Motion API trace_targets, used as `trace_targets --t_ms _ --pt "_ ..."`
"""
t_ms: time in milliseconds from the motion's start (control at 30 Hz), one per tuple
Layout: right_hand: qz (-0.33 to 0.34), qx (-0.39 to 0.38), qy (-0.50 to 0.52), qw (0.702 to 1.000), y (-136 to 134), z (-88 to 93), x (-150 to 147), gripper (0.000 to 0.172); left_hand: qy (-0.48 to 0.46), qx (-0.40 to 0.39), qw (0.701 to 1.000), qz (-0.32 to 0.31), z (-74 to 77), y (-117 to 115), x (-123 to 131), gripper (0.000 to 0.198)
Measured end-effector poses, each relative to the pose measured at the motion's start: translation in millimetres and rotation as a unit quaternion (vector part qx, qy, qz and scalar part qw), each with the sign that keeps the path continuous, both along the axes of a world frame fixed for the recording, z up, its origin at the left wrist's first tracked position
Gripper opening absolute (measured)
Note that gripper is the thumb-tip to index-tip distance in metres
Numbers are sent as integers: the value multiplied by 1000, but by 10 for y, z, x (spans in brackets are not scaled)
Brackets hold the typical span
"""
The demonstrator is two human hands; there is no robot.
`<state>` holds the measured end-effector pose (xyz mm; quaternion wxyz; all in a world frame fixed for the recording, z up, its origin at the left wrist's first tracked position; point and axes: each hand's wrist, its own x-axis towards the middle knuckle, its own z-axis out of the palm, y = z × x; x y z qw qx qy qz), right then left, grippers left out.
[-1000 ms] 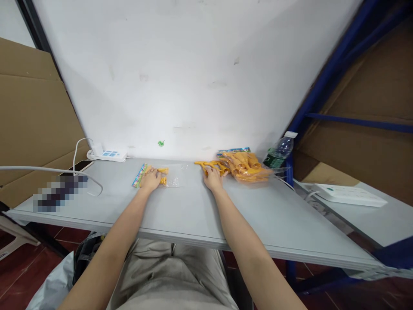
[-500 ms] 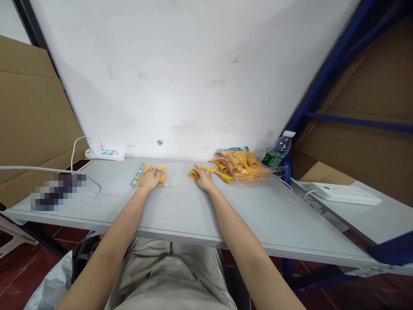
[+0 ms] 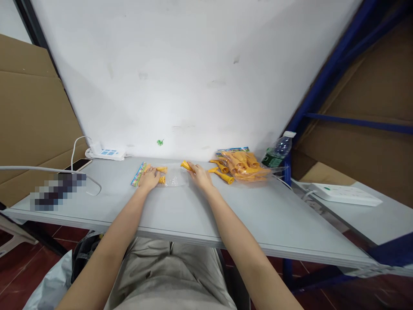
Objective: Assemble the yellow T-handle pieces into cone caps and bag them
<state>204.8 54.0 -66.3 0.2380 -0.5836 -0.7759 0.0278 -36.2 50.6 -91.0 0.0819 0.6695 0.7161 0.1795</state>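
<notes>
My left hand [image 3: 149, 179] rests on a clear plastic bag [image 3: 177, 175] with a colourful header at its left end and orange horn-shaped pieces inside. Its fingers lie over the bag. My right hand [image 3: 200, 176] is closed around an orange horn-shaped piece [image 3: 186, 165], whose flared end points left at the bag's right end. To the right, loose orange pieces [image 3: 226, 176] lie beside a filled plastic bag [image 3: 247, 165] of more such pieces.
A bottle [image 3: 278, 150] stands behind the filled bag at right. A white power strip [image 3: 111, 154], a phone [image 3: 80, 165] and a cable are at the table's left. Another power strip [image 3: 346, 193] lies on the right-hand surface. A wall [image 3: 193, 86] rises behind.
My right hand has lifted an orange piece and turned it, bringing its flared end left to the bag's right end. My left hand has stayed on the bag.
</notes>
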Motion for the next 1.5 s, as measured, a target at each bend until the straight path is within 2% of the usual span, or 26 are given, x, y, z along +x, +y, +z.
trace_targets --t_ms 167,400,567,700,833,1033,1100,1200,1267,1333,1400,1500 --pt "14 -65 -33 997 -8 -22 -82 35 12 -16 1000 -12 -8 11 -14 54" --pt "54 -110 -55 991 62 43 -23 34 17 -51 998 -43 28 28 49 60" --pt "21 -124 -92 988 101 150 45 39 26 -116 990 -71 107 60 128 64" --pt "-27 -123 -99 987 100 161 -39 37 35 -146 984 -96 200 49 204 69" --pt "-109 -113 -109 982 80 138 -158 29 26 -133 985 -107 216 56 237 71" --pt "-138 -174 -154 963 -28 262 -85 32 48 -76 990 -106 219 58 186 64" --pt "-136 -186 -173 958 -66 333 -10 34 69 -18 986 -148 283 28 226 55" --pt "-123 -200 -191 953 -91 419 103 34 92 55 955 -277 400 5 419 50" --pt "-112 -220 -194 949 -86 440 172 33 130 63 924 -355 451 39 618 58" --pt "-96 -241 -193 946 -74 426 239 35 179 57 894 -407 465 115 825 59" --pt "-85 -253 -194 944 -68 384 304 38 222 45 880 -417 451 212 1000 51" --pt "-76 -249 -198 945 -78 310 395 32 256 48 880 -397 428 340 1169 47"
